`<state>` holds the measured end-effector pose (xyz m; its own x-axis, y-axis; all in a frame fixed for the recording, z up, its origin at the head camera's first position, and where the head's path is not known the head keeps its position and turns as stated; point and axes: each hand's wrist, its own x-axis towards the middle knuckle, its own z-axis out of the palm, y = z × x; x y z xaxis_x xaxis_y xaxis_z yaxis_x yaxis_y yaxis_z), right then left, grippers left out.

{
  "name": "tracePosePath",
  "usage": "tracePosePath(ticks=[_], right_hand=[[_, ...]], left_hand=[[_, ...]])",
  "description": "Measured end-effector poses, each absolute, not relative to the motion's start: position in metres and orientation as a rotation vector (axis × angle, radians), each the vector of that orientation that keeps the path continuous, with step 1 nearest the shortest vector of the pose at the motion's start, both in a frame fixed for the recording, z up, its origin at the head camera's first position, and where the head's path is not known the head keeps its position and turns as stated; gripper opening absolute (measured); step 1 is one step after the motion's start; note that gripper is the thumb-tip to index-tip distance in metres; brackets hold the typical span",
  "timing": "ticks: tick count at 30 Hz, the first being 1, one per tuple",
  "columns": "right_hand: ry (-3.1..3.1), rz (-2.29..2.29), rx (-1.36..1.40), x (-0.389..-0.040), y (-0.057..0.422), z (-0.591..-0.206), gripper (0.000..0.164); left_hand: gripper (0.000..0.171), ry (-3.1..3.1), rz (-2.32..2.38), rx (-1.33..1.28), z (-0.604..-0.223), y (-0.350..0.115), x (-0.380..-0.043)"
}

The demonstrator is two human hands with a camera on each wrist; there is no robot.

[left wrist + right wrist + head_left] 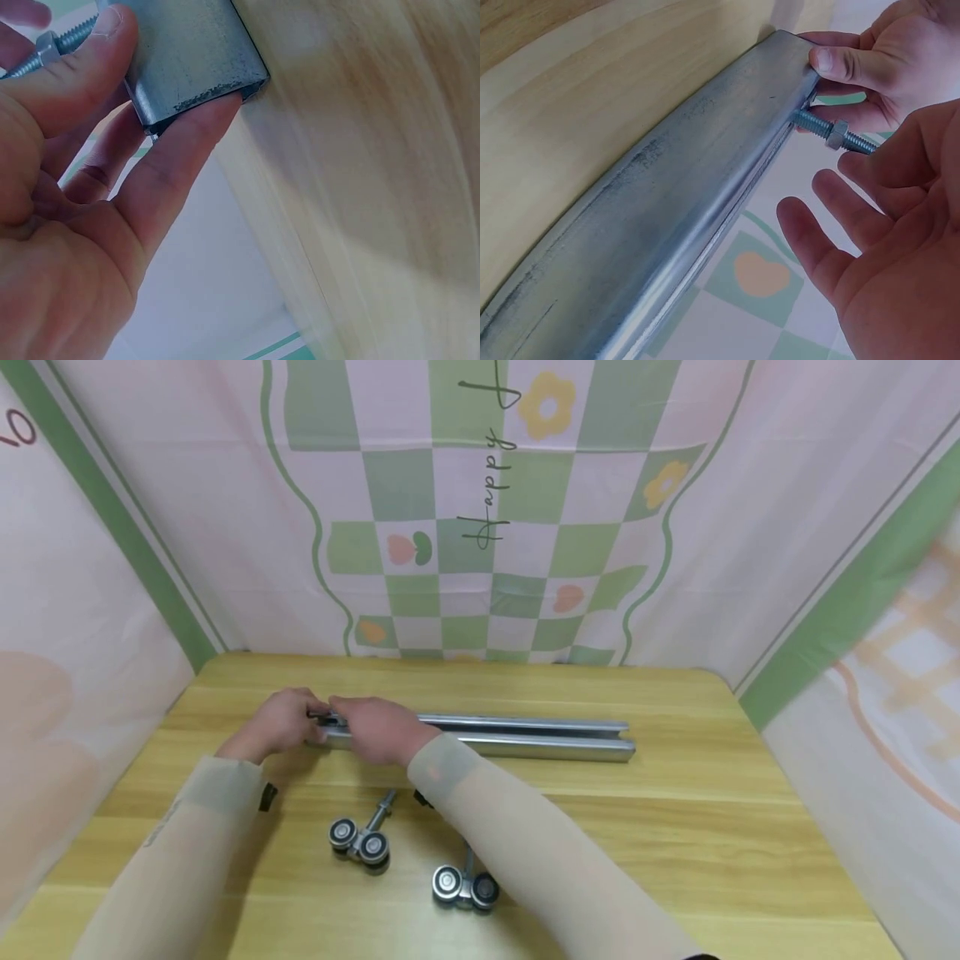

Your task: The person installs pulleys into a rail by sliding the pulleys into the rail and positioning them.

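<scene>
A slotted metal rail (547,747) lies lengthwise on the table, its slot upward in the head view. My left hand (281,720) grips the rail's left end; in the left wrist view the thumb presses its side and the index finger lies across the end opening. A threaded bolt (817,125) with a nut (838,135) sticks out of the slot near that end. My right hand (907,247) pinches the bolt's outer end, the other fingers spread. Whatever the bolt joins inside the rail is hidden.
Two roller trolleys with black-rimmed wheels lie nearer me: one (360,846) left of centre, another (465,889) partly behind my right forearm. The wooden table (697,827) meets a patterned cloth (465,593) behind and at both sides.
</scene>
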<state>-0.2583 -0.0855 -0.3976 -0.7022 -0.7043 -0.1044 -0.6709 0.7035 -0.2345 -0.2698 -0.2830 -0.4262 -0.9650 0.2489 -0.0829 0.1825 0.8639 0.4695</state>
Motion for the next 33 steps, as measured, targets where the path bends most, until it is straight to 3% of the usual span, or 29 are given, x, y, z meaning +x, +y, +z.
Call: tracePosePath(ticks=[7, 22, 28, 33], right_hand=[[2.752, -0.206, -1.152, -0.258, -0.094, -0.402, 0.063], [2.768, -0.090, -1.068, -0.253, -0.098, -0.400, 0.071], [2.778, -0.105, -1.067, -0.250, -0.081, -0.397, 0.083], [2.811, -0.076, -1.103, -0.245, -0.051, -0.393, 0.077]], left_hand=[[0.035, 2.904, 0.730, 0.334, -0.425, -0.284, -0.268], [0.043, 2.889, 0.756, 0.336, -0.425, -0.283, -0.269], [0.040, 2.879, 0.736, 0.303, -0.424, -0.281, -0.269], [0.034, 2.882, 0.741, 0.301, -0.424, -0.280, -0.268]])
